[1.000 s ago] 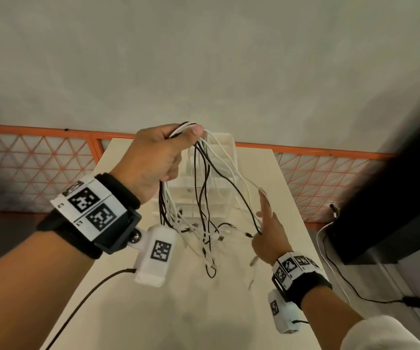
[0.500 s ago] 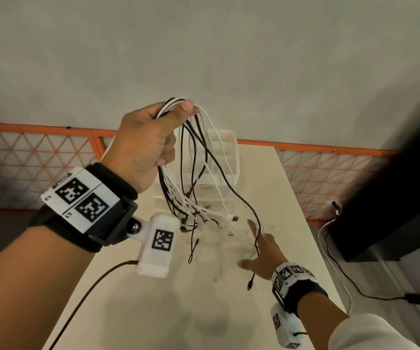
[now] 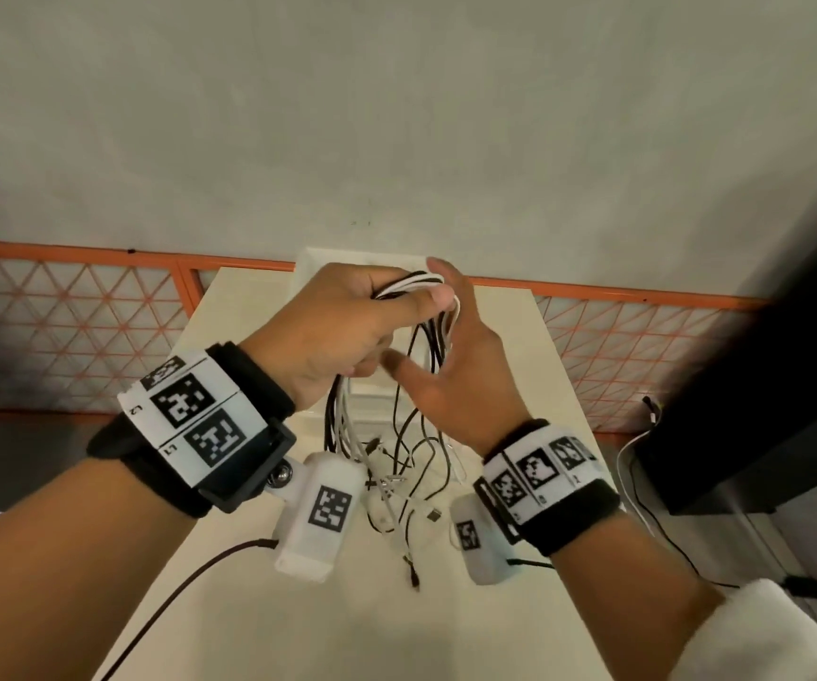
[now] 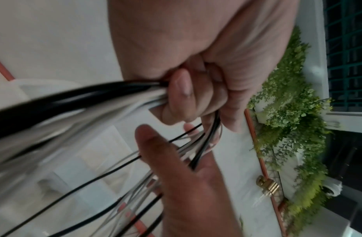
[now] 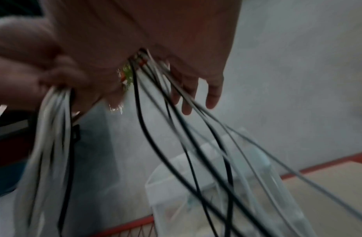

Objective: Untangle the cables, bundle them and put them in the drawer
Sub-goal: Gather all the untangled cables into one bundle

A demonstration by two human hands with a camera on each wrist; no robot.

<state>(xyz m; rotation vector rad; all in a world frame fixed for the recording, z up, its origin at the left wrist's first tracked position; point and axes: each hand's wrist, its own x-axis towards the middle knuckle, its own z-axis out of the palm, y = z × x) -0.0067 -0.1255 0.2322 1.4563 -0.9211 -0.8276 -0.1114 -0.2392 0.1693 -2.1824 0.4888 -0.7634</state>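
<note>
Where cables (image 3: 416,385) hang from left hand (image 3: 342,331), table edge (image 3: 573,385) near.

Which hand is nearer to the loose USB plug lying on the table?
Right. The right hand is raised beside the hanging cables, its wrist roughly above the USB plug. The left hand grips the cables' top loop, higher and farther left.

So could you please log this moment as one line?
left hand grips cables | right hand open beside strands | ends on table | drawer unit behind
</note>
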